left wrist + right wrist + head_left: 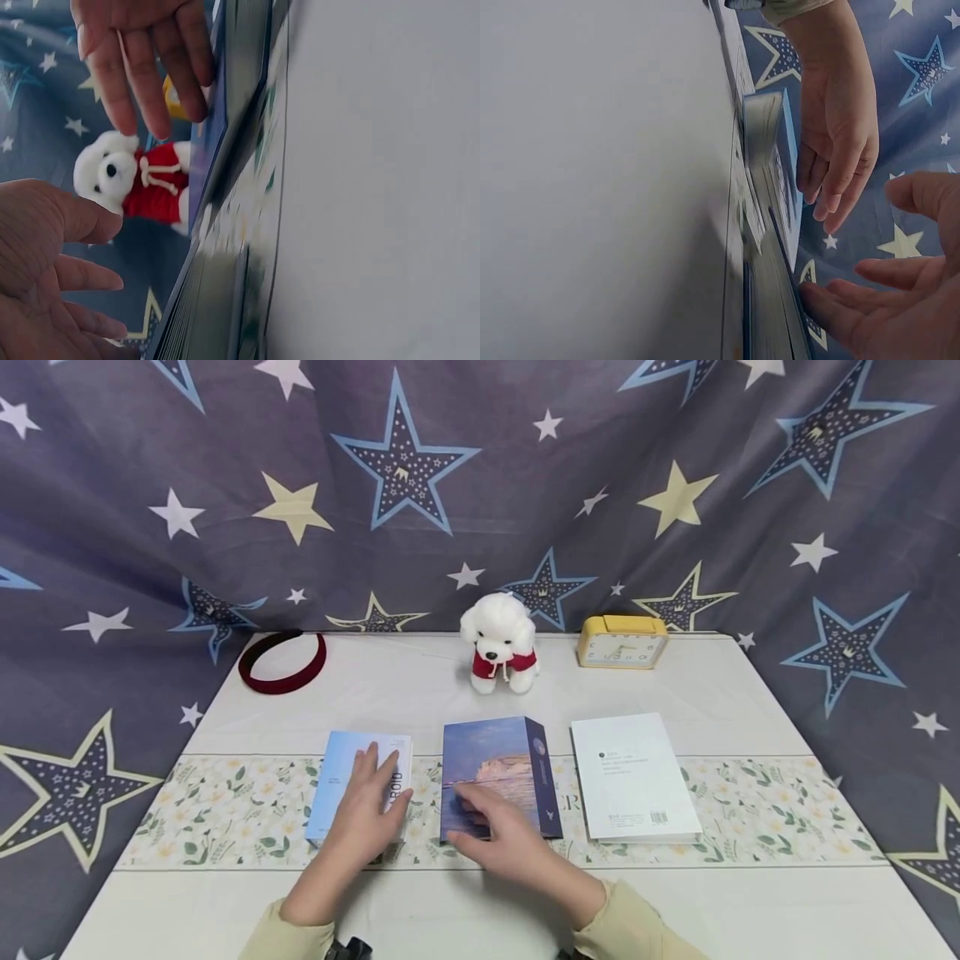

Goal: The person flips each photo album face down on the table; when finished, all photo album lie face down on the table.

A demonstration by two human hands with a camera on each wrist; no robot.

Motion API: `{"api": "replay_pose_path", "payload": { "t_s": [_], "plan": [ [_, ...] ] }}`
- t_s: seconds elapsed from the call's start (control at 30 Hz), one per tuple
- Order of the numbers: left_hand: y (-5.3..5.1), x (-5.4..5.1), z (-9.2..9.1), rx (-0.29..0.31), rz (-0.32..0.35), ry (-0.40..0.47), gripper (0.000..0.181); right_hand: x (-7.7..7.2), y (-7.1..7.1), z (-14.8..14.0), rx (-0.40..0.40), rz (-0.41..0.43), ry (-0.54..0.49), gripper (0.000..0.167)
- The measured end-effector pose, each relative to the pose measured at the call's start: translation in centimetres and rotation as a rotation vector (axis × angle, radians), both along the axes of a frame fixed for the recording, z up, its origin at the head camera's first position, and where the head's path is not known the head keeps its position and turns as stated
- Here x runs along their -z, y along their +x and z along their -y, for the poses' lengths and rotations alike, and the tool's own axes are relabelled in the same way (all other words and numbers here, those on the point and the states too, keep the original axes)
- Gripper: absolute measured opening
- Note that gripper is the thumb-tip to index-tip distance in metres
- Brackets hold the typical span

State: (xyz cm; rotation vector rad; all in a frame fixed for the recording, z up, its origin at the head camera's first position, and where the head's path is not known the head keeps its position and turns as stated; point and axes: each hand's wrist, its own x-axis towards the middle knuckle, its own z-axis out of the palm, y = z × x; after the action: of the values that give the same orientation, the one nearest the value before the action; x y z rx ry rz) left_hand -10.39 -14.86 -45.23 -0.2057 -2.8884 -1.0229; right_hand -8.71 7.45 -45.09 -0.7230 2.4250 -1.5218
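A light blue and white book [330, 793] lies at the left of the row, with my left hand [365, 814] over it, fingers spread. The middle book [487, 743] shows a cliff and sea on a blue cover; my right hand [510, 839] is over its lower part, fingers loosely bent. In the left wrist view my left hand [52, 262] and right hand [150, 60] are above the book edges. From the right wrist view, my right hand [900, 285] is close beside a book's cover, and my left hand [838, 135] is beside the light blue book [789, 142].
A white book [637, 777] lies at the right. Behind the row are a dark red headband [288, 683], a white plush dog [498, 631] in red clothing, and a yellow clock [622, 643]. A star-patterned curtain [465, 435] surrounds the back and sides of the table.
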Motion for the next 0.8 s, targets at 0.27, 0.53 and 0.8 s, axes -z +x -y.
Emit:
{"api": "replay_pose_path", "payload": {
  "t_s": [0.27,0.53,0.8],
  "plan": [
    [0.2,-0.1,1.7,-0.083,-0.043,-0.046,0.061,-0.4,0.0,2.3,-0.097,0.226,-0.05,0.07],
    [0.3,0.1,2.4,-0.17,-0.086,-0.107,0.066,-0.2,0.3,4.0,-0.182,0.29,-0.068,0.079],
    [0.1,0.5,3.4,-0.202,0.003,-0.107,0.074,0.5,0.4,5.3,-0.197,0.396,-0.093,0.085]
  ]
}}
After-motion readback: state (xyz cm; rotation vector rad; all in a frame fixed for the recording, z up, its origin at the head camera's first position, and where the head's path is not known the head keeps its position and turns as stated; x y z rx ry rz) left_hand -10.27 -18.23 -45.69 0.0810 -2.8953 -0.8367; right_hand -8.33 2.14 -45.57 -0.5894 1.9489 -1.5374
